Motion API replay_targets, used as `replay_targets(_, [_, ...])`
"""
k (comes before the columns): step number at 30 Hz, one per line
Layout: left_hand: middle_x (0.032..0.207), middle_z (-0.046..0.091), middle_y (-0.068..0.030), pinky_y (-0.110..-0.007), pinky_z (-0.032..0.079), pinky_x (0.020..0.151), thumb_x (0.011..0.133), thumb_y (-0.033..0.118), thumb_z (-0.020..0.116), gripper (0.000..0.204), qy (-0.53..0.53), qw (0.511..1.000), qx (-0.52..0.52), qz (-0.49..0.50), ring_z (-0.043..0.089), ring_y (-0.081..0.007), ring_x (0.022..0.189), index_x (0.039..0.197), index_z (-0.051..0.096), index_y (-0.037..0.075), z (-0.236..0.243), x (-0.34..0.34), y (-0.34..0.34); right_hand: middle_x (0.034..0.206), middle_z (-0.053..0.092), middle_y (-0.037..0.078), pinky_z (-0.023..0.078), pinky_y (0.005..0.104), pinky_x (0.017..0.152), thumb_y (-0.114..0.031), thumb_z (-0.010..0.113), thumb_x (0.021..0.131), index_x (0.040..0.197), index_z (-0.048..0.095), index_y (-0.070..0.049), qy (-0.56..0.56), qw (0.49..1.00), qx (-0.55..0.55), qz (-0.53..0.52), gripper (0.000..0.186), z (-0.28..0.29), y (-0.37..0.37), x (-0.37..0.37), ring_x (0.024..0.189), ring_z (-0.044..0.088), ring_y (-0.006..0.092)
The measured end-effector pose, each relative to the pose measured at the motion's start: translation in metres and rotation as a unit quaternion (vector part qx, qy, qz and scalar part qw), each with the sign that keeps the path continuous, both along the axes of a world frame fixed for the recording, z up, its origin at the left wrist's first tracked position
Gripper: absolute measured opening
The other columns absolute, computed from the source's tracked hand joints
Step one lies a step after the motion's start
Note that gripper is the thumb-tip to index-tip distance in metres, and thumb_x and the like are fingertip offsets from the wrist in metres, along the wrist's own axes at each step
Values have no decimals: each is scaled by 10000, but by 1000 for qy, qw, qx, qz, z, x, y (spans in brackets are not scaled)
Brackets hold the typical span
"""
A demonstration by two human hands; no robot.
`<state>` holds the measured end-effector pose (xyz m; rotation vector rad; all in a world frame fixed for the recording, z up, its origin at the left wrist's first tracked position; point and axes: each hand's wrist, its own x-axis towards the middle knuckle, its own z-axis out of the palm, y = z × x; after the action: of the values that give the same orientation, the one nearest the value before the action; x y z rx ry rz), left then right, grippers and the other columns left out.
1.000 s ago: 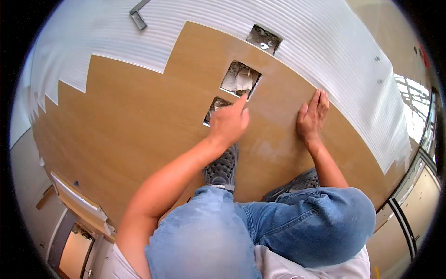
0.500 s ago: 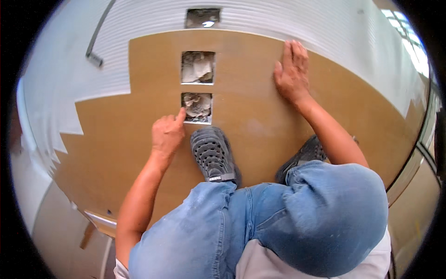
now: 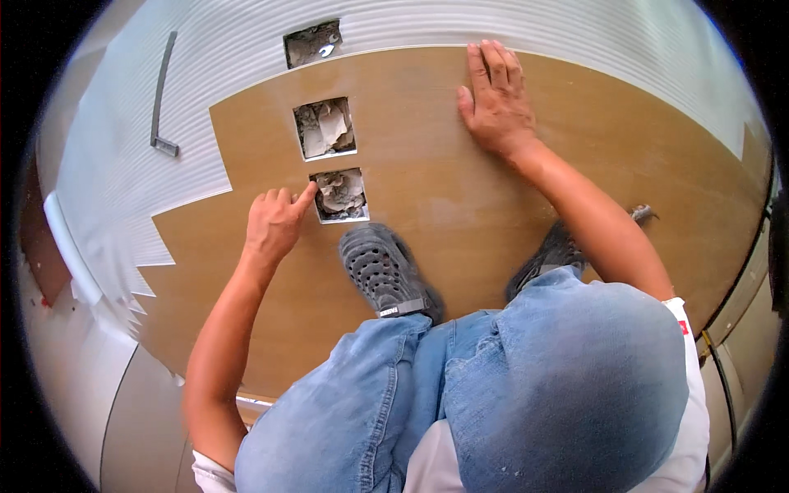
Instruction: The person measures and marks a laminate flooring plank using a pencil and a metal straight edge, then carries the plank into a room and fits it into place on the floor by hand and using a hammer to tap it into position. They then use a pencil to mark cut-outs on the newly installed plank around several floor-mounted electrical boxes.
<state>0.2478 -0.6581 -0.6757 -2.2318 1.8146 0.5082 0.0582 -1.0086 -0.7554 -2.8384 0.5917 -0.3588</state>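
Observation:
I crouch on a light-brown wood-look floor board (image 3: 427,131) with a stepped left edge. My right hand (image 3: 500,103) lies flat on it, its fingertips at the far edge against a white ribbed underlay sheet (image 3: 246,74). My left hand (image 3: 275,220) rests on the board, index finger stretched to the left rim of the nearer square cutout (image 3: 341,195), the other fingers loosely bent. I see nothing held in either hand. A second cutout (image 3: 324,129) lies just beyond. Both show grey rubble and torn paper inside.
A third square hole (image 3: 311,45) opens in the underlay past the board edge. A thin grey L-shaped bar (image 3: 160,103) lies on the underlay at the left. My grey perforated clogs (image 3: 380,271) stand on the board; a small metal-looking object (image 3: 641,214) lies near the right one.
The view has shifted and turned slightly. Both hands keep their places on the board, the left index finger still at the nearer cutout's rim and the right hand flat at the far edge.

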Motion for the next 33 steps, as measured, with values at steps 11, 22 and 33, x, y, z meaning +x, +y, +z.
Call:
replay_targets(11, [786,566,-35,-357,469,686,798,46,570,539,23,999,38,-23,573,-213,755,1296,588,253,-1,15,1,1408,368,164,233,459,1173,-302,566,869,1394,409,-8,14,1000,-12,3,621,2,-1,1,1359,308,316])
replay_targets(22, [767,548,-52,-382,477,664,732,34,611,574,65,996,9,-62,575,-238,742,1281,597,201,-5,21,-6,1403,383,157,257,450,1168,-298,578,866,1387,415,-4,10,1000,-10,0,620,3,-4,1,1351,321,318])
replay_targets(33, [755,557,-36,-377,468,666,738,31,617,519,60,997,17,-41,568,-225,723,1231,609,190,-3,24,-8,1398,381,175,242,468,1168,-301,574,866,1374,430,0,-22,1000,-3,9,607,-1,-1,1,1349,317,336])
